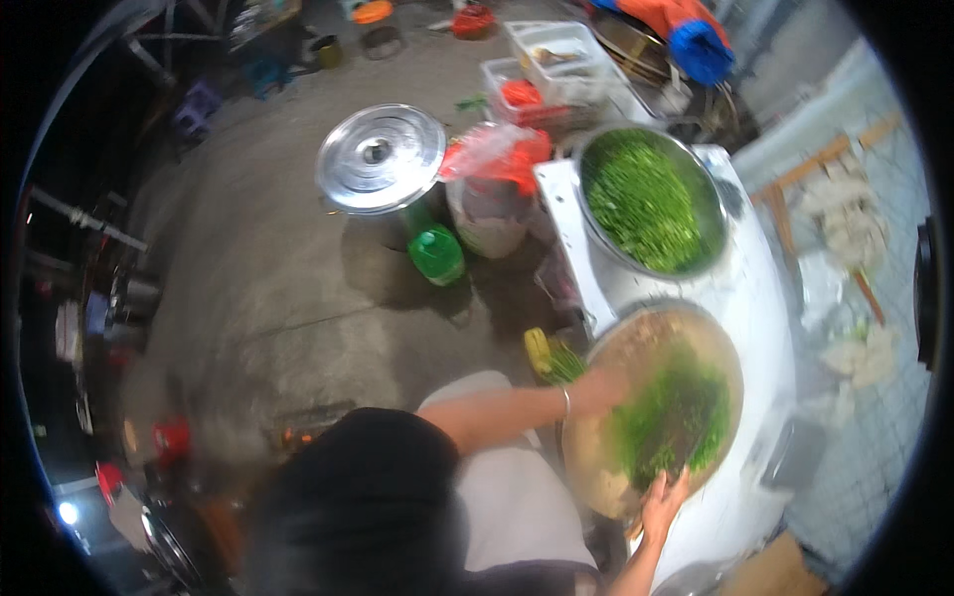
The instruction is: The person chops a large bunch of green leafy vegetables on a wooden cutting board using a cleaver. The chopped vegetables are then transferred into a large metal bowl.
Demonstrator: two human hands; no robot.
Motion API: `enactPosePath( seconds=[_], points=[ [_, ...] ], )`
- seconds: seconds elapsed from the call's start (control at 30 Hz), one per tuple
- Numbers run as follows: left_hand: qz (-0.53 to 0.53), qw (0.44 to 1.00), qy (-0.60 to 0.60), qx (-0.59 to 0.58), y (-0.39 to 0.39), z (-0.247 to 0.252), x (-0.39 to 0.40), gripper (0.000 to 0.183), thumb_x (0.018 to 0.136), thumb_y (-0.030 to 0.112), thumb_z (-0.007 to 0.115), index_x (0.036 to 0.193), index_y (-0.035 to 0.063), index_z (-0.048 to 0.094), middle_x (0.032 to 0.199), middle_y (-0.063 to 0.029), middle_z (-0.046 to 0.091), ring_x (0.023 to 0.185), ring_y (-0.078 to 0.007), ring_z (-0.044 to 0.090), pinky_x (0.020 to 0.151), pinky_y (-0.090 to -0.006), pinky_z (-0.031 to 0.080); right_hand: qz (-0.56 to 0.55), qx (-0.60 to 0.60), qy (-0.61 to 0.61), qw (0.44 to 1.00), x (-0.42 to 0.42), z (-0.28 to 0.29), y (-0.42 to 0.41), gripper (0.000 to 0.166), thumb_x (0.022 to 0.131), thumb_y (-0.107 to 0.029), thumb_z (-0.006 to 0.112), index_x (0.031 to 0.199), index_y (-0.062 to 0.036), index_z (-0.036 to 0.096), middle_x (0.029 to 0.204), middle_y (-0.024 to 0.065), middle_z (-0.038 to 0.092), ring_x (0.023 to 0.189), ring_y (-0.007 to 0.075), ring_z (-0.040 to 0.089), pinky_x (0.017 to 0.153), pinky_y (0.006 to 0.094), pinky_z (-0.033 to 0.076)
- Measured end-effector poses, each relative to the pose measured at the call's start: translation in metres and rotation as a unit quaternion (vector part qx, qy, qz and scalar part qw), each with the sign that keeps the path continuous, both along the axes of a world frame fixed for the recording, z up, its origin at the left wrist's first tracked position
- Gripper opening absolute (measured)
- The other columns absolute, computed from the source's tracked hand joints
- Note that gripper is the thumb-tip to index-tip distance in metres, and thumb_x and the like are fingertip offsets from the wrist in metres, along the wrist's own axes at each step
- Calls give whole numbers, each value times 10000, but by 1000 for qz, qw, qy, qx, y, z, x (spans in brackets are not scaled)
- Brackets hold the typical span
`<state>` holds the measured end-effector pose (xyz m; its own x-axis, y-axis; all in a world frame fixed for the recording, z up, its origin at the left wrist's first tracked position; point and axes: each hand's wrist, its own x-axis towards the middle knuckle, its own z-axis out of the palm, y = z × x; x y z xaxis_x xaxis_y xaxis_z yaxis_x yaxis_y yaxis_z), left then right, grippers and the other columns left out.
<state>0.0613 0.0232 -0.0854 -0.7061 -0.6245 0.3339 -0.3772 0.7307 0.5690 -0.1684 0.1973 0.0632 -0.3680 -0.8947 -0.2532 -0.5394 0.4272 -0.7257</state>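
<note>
A round wooden chopping board (pixel 592 454) lies before me on a white table, with a heap of chopped green leaves (pixel 708 417) over much of it. At the heap's near edge my right hand (pixel 663 501) grips what looks like a cleaver, its dark blade (pixel 671 436) lying blurred among the greens. My left hand (pixel 613 384), a bracelet at its wrist, is over the board beside the heap; blur hides its fingers. A large metal basin (pixel 724 231) stands beyond the board, filled with chopped greens (pixel 645 205).
The white table (pixel 764 313) runs along a light wall. Uncut green stalks (pixel 566 365) lie by the board's edge. On the floor side are a green plastic bottle (pixel 437 255), a lidded pot (pixel 381 158) and a bucket with a red bag (pixel 492 208). White plastic tubs (pixel 555 45) sit farther off.
</note>
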Motion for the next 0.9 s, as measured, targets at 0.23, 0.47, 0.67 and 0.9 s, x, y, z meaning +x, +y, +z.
enactPosePath(
  seconds=[0.23,0.47,0.67,0.9],
  points=[
    [91,995,-31,40,-20,52,20,462,689,151,835,1016,28,533,1051,-171,553,990,-363,575,832,-442,510,52,-15,143,988,33,48,-15,301,981,-82,558,1248,42,494,870,201,646,768,328,641,731,405,507],
    [71,989,-129,20,-2,74,15,532,634,201,889,980,53,513,1017,-131,512,1009,-323,540,818,-429,479,86,37,130,987,53,58,-7,280,985,-132,541,1210,20,471,760,276,664,730,482,657,667,551,493],
    [64,988,-142,-22,4,60,15,516,640,207,868,977,55,508,1007,-138,515,982,-324,539,804,-425,465,103,140,126,977,82,20,-48,322,994,-158,505,1230,53,451,756,309,657,698,512,646,685,586,507],
    [42,997,-50,46,-9,57,29,576,661,186,861,1085,8,514,1040,-175,519,1009,-370,534,844,-446,463,-43,-60,-4,997,62,-46,-25,337,974,-123,558,1246,60,478,800,225,698,673,347,695,641,451,537]
  ],
)
